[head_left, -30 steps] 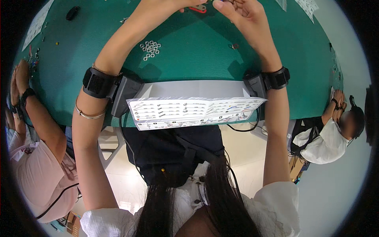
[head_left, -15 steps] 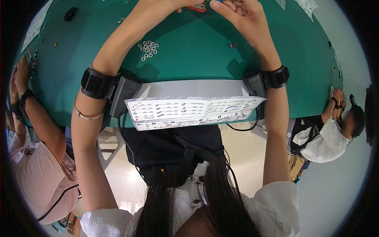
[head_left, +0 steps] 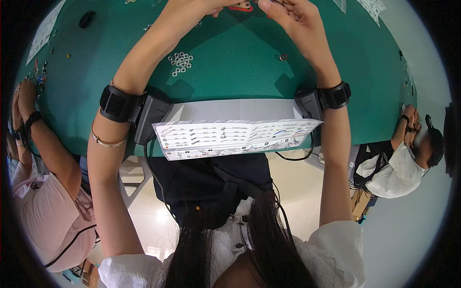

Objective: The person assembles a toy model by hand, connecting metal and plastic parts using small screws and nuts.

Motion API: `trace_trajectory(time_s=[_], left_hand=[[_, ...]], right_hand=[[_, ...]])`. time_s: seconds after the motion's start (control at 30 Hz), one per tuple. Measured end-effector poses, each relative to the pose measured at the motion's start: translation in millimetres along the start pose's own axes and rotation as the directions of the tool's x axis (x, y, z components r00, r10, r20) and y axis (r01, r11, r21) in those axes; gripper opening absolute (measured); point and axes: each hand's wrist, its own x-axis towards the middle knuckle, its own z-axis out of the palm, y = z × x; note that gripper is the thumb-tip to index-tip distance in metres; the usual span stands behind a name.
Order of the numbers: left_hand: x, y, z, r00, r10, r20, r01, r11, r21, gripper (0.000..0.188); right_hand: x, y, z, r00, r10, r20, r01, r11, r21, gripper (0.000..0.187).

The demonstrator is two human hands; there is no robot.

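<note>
One green table point(head_left: 230, 79) is fronted by a printed sheet point(head_left: 211, 137). Beyond it, the left hand point(head_left: 211, 6) and right hand point(head_left: 294, 15) are partly cut off, so their grip cannot be told. Between them a red-edged piece point(head_left: 241, 7) is seen; nuts point(head_left: 181, 61) are grouped nearer the sheet. Small-part handling seems in hand; a steady pinch is called for. The piece is shown slightly farther off than earlier.

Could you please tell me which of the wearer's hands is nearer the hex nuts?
Left. The left hand is beyond the hex nuts and somewhat to their right, partly out of frame; the right hand is also beyond them, but much farther right.
</note>
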Motion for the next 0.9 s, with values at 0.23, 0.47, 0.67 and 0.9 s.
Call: trace_trajectory(time_s=[0.23, 0.47, 0.67, 0.9], left_hand=[[1.3, -4.4, 1.5, 1.0, -0.006, 0.003, 0.006, 1.0, -0.023, 0.014], [1.3, -7.0, 0.4, 1.0, -0.011, 0.004, 0.012, 0.999, -0.036, 0.013], [1.1, -4.7, 1.4, 1.0, -0.02, 0.008, 0.02, 0.999, -0.03, 0.013], [0.8, -2.6, 1.9, 1.0, -0.026, 0.014, 0.026, 1.0, -0.01, 0.014]], right_hand=[[0.1, 9.7, -1.1, 0.998, -0.063, -0.003, 0.063, 0.997, -0.051, 0.009], [-0.1, 4.5, 0.7, 0.997, -0.079, -0.006, 0.078, 0.994, -0.08, 0.009], [2.1, 15.3, -1.8, 0.988, -0.154, 0.006, 0.154, 0.981, -0.115, 0.012], [0.1, 0.9, -0.2, 0.994, -0.105, 0.005, 0.105, 0.98, -0.167, 0.012]])
